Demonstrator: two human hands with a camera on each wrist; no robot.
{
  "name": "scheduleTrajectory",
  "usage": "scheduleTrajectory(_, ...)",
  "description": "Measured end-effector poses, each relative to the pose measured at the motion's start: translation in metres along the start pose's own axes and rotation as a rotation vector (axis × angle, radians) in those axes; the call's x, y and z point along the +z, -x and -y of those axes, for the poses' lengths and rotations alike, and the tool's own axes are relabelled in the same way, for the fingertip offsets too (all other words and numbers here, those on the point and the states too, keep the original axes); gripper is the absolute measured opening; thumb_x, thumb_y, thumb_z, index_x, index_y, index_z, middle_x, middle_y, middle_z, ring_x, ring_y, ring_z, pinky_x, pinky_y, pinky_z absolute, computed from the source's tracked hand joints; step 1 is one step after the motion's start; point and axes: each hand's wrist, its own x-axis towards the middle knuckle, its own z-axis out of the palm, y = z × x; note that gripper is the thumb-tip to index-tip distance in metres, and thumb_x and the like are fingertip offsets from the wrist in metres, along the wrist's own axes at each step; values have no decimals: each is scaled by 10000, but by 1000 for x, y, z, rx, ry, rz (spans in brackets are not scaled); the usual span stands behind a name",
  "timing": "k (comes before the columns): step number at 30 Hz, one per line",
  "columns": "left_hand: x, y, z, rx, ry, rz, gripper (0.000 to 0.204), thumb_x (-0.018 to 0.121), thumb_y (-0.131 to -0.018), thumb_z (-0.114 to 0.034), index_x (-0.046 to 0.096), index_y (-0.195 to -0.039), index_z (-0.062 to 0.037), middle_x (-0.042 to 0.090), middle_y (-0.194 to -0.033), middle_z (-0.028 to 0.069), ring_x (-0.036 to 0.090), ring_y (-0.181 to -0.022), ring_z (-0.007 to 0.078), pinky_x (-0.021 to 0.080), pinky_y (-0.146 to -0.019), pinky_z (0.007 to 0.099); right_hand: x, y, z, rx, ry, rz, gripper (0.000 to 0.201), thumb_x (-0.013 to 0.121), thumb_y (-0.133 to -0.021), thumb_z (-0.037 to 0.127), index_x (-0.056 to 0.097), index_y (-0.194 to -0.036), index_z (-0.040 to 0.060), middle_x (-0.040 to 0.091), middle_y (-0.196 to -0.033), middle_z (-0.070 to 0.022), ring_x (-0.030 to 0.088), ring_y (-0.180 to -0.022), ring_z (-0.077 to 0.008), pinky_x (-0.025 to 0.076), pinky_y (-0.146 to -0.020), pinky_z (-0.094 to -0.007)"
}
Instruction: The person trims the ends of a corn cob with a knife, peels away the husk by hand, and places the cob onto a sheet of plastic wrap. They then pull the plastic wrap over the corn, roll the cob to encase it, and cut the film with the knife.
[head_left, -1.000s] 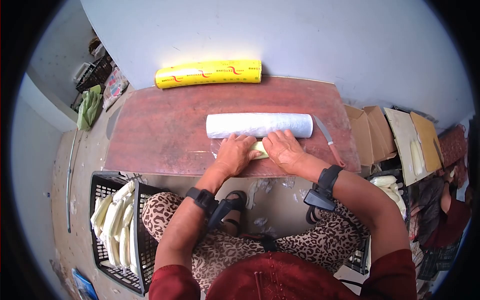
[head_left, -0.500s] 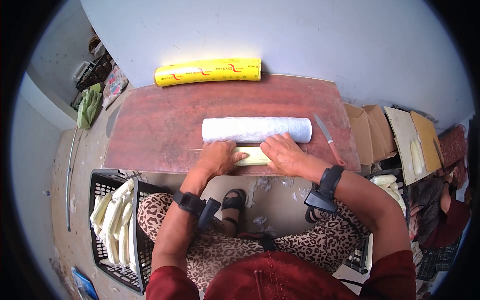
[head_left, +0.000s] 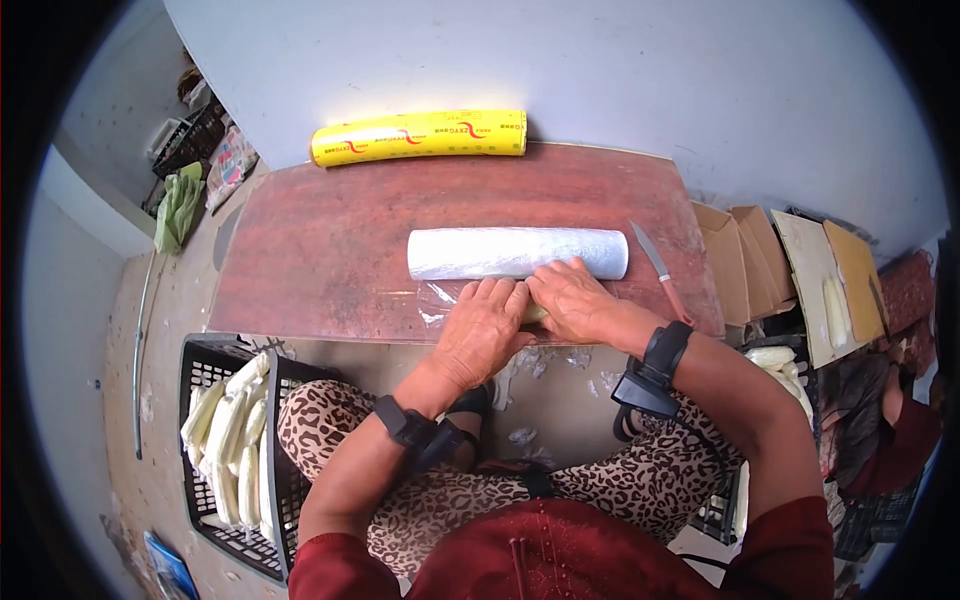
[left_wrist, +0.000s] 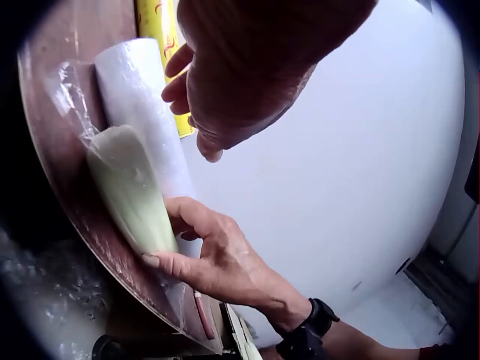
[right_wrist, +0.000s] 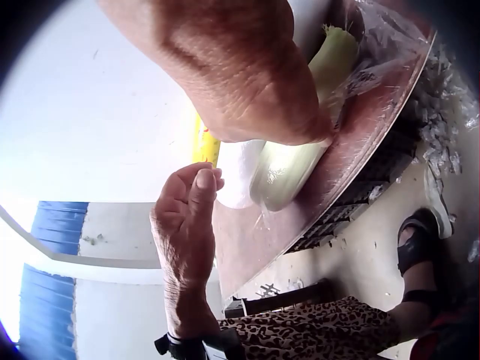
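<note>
One pale-green oblong ear [left_wrist: 129,191], probably corn, lies on the red-brown wood-look table [head_left: 330,260] near its front edge; my right hand [left_wrist: 217,259] pinches one end, likely to stop it rolling; my left hand [right_wrist: 184,232] hovers off it, fingers loosely bent; white cylindrical film roll [head_left: 515,253] just behind, presumably for short pulls.

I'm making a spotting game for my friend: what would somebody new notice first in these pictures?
Probably the bright yellow roll at the back of the reddish-brown table, near the wall. Next might come the spotted trousers below the table's front edge. Then perhaps the shiny white roll on the tabletop, with a pale green vegetable in the right grip just in front of it.
</note>
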Motion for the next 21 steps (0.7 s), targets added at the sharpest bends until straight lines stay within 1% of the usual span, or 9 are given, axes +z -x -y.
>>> scheduleTrajectory(1,7,0,-3,-4,-17,-20,575,754,-726,-224,512,-1201,-9,549,-1147,142,500,-1082,325,389,-950,414,-1,0,0,8,-1,10,296,678,-760,156,552,-1003,44,545,-1049,-134,510,-1047,-314,372,-905,-487)
scheduleTrajectory(4,16,0,-3,-104,8,-20,619,774,-687,-198,503,-1209,-8,540,-1164,142,490,-1095,331,374,-962,426,-4,-1,2,25,-6,30,294,676,-758,149,552,-1002,42,548,-1054,-136,508,-1061,-317,372,-917,-498)
scheduleTrajectory(7,29,-1,-3,-104,-15,-146,528,758,-685,-174,514,-1127,-19,539,-1074,119,488,-1050,297,363,-933,415,-7,-2,4,38,-12,44,295,672,-758,142,555,-1009,39,552,-1066,-138,509,-1071,-317,372,-928,-507)
scheduleTrajectory(9,33,0,-3,-136,16,-133,562,767,-671,-173,515,-1151,-23,535,-1133,130,481,-1089,312,358,-958,436,-9,-3,5,48,-20,60,295,666,-762,138,562,-1020,37,556,-1076,-139,512,-1078,-317,371,-933,-508)
scheduleTrajectory(10,34,0,-3,-150,32,-126,579,771,-664,-173,516,-1163,-25,533,-1162,135,478,-1109,320,356,-971,447,-10,-4,5,49,-13,90,295,660,-765,135,566,-1027,37,557,-1083,-142,512,-1091,-320,373,-933,-512)
scheduleTrajectory(12,36,-2,-1,-149,25,-128,555,768,-666,-169,522,-1144,-31,533,-1152,131,475,-1109,318,351,-975,445,-18,-6,4,54,0,151,295,649,-771,130,575,-1041,38,559,-1096,-147,511,-1118,-325,377,-934,-519)
scheduleTrajectory(15,38,-3,1,-134,46,-119,528,762,-674,-163,524,-1127,-33,531,-1139,129,475,-1103,318,346,-977,443,-39,-13,1,148,-79,371,394,624,-792,132,541,-1167,47,538,-1174,-139,464,-1204,-315,355,-975,-474)
scheduleTrajectory(18,37,-4,5,-112,58,-119,509,756,-686,-167,522,-1117,-28,528,-1130,129,476,-1095,320,345,-975,441,-43,-19,-12,206,-214,276,435,583,-799,91,531,-1229,49,541,-1217,-145,462,-1223,-324,358,-990,-482)
scheduleTrajectory(21,37,-5,8,-102,60,-118,491,750,-699,-180,520,-1103,-22,524,-1124,131,477,-1086,322,348,-970,437,-43,-28,-21,233,-220,206,435,545,-804,58,532,-1238,38,550,-1216,-158,473,-1214,-332,368,-987,-472)
